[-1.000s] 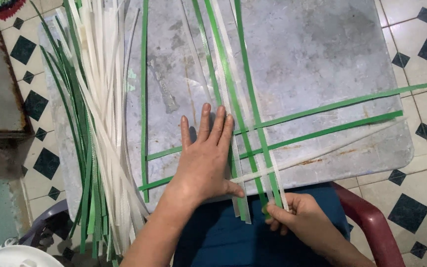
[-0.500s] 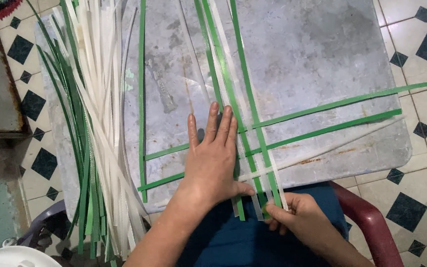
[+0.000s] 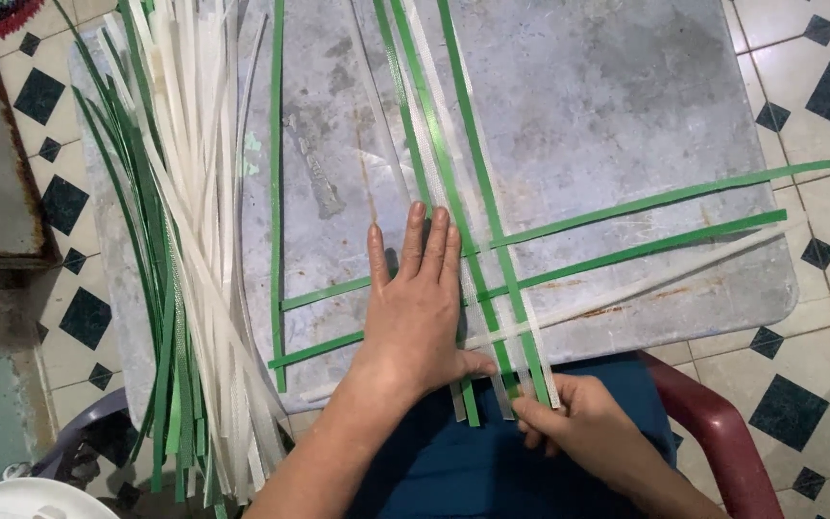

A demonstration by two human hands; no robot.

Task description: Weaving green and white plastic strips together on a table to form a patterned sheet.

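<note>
My left hand point(image 3: 420, 308) lies flat, fingers together, on the grey metal board point(image 3: 607, 125), pressing down crossed green strips point(image 3: 626, 252) and white strips point(image 3: 617, 293). My right hand point(image 3: 578, 428) pinches the near ends of upright green and white strips point(image 3: 453, 173) at the board's front edge. Those upright strips run away from me and cross over and under the sideways ones. A single green strip point(image 3: 277, 192) lies upright to the left of my left hand.
A loose bundle of white and green strips point(image 3: 184, 240) lies along the board's left side. A red plastic chair arm point(image 3: 713, 432) and blue cloth point(image 3: 463, 461) are below the board. White floor tiles with black diamonds point(image 3: 818, 86) surround it. A white round object point(image 3: 21, 500) sits bottom left.
My left hand has slid a little farther onto the board and pressed flatter. My right hand stays at the strip ends, nearly unmoved.
</note>
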